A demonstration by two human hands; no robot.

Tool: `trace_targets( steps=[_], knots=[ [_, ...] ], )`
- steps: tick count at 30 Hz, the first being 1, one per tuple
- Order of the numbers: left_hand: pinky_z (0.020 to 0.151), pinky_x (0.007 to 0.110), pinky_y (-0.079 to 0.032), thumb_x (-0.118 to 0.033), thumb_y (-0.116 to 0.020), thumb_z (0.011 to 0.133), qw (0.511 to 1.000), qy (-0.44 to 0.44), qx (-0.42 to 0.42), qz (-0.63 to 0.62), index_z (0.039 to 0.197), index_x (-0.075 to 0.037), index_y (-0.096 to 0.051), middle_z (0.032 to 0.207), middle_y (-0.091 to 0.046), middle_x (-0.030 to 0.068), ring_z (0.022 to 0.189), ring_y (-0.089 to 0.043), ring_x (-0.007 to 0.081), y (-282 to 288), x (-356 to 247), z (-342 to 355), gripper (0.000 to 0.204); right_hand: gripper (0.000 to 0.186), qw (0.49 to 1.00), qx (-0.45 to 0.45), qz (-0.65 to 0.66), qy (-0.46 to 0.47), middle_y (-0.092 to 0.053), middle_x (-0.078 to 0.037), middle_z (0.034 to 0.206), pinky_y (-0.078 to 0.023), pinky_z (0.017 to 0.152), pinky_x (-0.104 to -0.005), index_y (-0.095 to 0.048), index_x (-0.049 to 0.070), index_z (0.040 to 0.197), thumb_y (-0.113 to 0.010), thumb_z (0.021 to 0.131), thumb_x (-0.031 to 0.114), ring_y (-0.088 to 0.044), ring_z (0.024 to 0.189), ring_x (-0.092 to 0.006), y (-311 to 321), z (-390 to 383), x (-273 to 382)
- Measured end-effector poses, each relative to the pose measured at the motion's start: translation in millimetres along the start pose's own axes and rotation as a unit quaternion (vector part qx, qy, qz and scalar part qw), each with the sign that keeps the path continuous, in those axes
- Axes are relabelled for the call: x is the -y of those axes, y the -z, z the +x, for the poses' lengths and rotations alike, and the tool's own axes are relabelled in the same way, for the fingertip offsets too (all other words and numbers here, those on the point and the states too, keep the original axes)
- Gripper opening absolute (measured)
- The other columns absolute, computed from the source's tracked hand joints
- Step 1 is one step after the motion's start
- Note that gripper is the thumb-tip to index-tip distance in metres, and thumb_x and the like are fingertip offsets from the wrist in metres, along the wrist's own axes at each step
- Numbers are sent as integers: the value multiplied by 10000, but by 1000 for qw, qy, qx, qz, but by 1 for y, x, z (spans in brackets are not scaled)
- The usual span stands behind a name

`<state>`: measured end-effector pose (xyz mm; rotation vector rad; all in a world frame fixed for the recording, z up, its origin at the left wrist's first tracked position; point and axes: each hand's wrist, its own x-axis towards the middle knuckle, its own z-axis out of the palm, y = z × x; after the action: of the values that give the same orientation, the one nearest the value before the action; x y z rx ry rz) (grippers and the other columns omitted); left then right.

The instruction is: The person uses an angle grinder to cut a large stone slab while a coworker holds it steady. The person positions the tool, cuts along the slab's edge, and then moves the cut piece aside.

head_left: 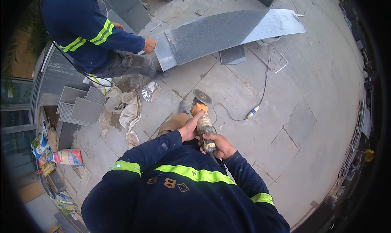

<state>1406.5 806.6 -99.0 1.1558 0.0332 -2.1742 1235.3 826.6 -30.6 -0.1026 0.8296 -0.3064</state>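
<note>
Both my hands hold an angle grinder (205,129) in front of my body. Its round cutting disc (202,96) points away from me, beside an orange head. My left hand (190,128) is closed on the front of the body, just behind that head. Farther back, my right hand (222,146) wraps round the rear of the grinder, where the cord leaves it. The disc touches no slab. Beyond it lies a long grey stone slab (220,31), raised off the floor, its right part pale.
A co-worker (93,37) stands at upper left, one hand beside a smaller slab piece (165,52). A cable with a blue-and-white connector (253,112) crosses the paving. Plastic sheeting (129,111), stacked tiles (86,111) and colourful bags (67,157) lie to the left.
</note>
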Motion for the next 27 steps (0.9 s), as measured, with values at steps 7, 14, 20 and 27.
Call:
trace_targets(
  steps=[7, 14, 20, 27],
  knots=[
    [718, 371, -488, -638, -436, 974, 939, 154, 67, 301, 1113, -19, -567, 842, -512, 15, 779, -543, 174, -4, -36, 41, 648, 351, 965, -94, 230, 79, -641, -196, 896, -593, 602, -425, -488, -1, 1170, -604, 930, 228, -663, 706, -305, 27, -29, -4],
    [641, 312, -474, -503, -533, 985, 954, 52, 38, 294, 1036, -49, -580, 744, -469, -20, 665, -530, 124, -2, -137, 78, 460, 551, 839, -88, 455, 286, -622, -155, 985, -574, 668, -396, -495, -47, 1194, -650, 857, 360, -641, 759, -259, 58, -88, -52],
    [665, 333, -469, -454, -567, 980, 943, 55, -6, 329, 986, -88, -575, 751, -487, -28, 699, -534, 127, -18, -194, 138, 366, 559, 728, -176, 459, 478, -638, -156, 1001, -578, 673, -399, -467, -45, 1254, -602, 913, 378, -661, 796, -278, 63, -174, -50],
    [492, 291, -436, -394, -589, 937, 853, -48, -112, 507, 846, -82, -555, 661, -473, -4, 554, -499, 126, -49, -212, 231, 326, 525, 649, -236, 344, 636, -591, -166, 1065, -562, 692, -387, -420, -38, 1324, -565, 960, 311, -626, 842, -259, 126, -261, 7]
  ],
)
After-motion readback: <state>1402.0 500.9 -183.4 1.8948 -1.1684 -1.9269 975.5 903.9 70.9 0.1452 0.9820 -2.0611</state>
